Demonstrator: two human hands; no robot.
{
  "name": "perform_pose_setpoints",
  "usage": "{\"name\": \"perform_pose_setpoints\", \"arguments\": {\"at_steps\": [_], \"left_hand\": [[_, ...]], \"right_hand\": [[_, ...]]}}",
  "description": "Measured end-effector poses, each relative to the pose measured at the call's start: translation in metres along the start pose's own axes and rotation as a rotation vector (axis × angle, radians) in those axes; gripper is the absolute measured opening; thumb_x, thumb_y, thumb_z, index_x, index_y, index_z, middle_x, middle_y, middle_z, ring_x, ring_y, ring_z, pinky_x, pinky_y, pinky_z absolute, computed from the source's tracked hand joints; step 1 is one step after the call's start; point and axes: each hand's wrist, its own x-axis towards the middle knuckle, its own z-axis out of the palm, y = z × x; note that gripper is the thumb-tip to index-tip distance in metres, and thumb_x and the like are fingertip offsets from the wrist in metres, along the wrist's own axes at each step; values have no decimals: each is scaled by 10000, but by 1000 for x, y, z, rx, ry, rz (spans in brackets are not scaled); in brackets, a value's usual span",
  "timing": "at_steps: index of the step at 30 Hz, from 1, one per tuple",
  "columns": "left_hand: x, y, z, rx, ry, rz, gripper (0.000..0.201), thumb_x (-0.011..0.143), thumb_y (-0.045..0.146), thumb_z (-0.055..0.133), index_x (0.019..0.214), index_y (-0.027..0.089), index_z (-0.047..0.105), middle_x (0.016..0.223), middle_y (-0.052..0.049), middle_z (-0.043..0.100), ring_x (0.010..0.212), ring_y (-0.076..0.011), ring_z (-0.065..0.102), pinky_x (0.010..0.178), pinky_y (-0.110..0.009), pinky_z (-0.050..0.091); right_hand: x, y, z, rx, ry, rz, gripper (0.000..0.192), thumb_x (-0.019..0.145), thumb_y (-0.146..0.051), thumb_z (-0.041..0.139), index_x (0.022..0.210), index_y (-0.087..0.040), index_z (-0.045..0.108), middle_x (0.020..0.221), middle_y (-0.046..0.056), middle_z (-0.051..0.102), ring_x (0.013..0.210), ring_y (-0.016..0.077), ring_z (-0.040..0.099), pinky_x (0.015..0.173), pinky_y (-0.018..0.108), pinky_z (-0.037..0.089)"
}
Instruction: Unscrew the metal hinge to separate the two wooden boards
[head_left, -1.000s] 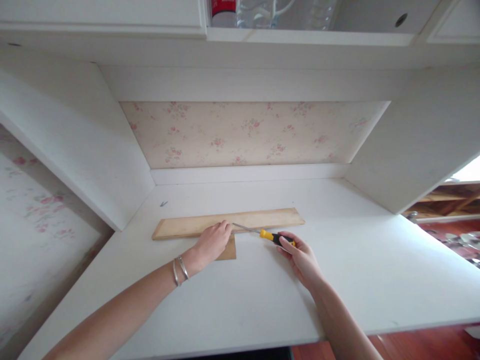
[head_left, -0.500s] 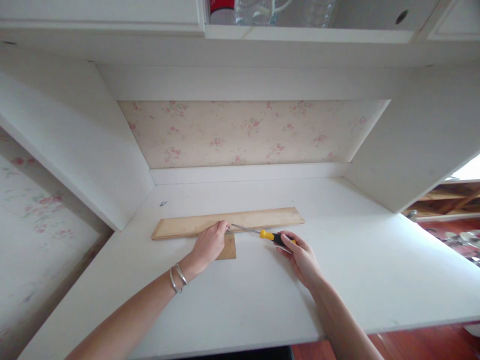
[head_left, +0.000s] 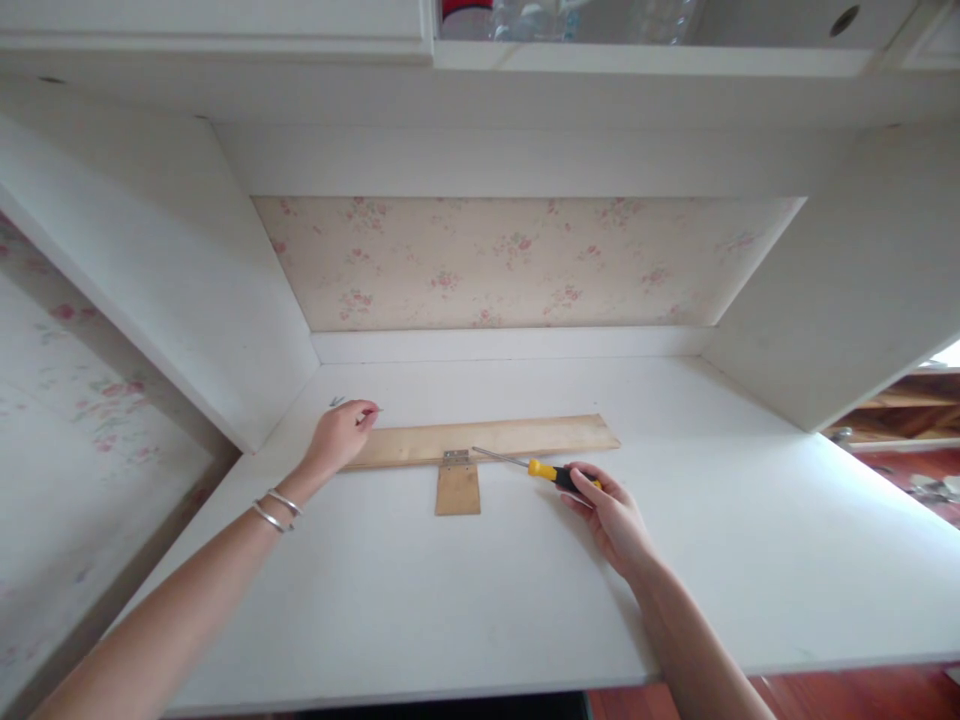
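My right hand (head_left: 611,515) is closed round the black and yellow handle of a screwdriver (head_left: 545,471). Its metal shaft points left, with the tip by a small metal hinge (head_left: 455,457). The hinge lies where a long wooden board (head_left: 525,437) meets a small square wooden piece (head_left: 458,490). Over the board's left end, my left hand (head_left: 339,436) pinches a tiny screw (head_left: 379,409) between thumb and fingertips; only its tip shows. Just behind that hand, a few small dark screws (head_left: 337,402) lie on the white surface.
The white countertop (head_left: 525,600) sits between a left side panel (head_left: 172,260) and a right side panel (head_left: 847,270). Overhead is a white cabinet (head_left: 225,35) with clear plastic bottles on its open shelf. Reddish flooring (head_left: 847,695) shows beyond the front edge.
My left hand has moved left and back, away from the hinge, uncovering it and the small wooden piece. My right hand still holds the screwdriver in nearly the same place. The view has shifted slightly.
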Motion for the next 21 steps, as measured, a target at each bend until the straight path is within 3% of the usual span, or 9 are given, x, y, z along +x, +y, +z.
{"name": "perform_pose_setpoints", "arguments": {"at_steps": [5, 9, 21], "left_hand": [[12, -75, -9, 128, -40, -196, 285, 849, 342, 444, 986, 220, 663, 994, -25, 704, 887, -205, 645, 786, -275, 461], [17, -112, -10, 223, -56, -300, 329, 863, 357, 418, 1031, 212, 661, 1026, -57, 698, 945, -242, 635, 801, -306, 458], [47, -140, 5, 249, -166, -290, 368, 856, 320, 398, 1053, 200, 684, 1157, -75, 651, 1040, -256, 597, 879, -322, 438]], "right_hand": [[0, 2, 0, -8, -9, -2, 265, 701, -371, 751, 913, -228, 680, 977, 17, 653, 926, 169, 616, 709, 208, 552], [0, 3, 0, -17, -1, -3, 260, 709, -367, 746, 919, -230, 679, 995, 15, 640, 934, 159, 602, 704, 197, 550], [4, 5, 3, -15, 22, 0, 258, 713, -341, 747, 932, -223, 678, 1023, 15, 628, 892, 135, 594, 730, 185, 546]]}}
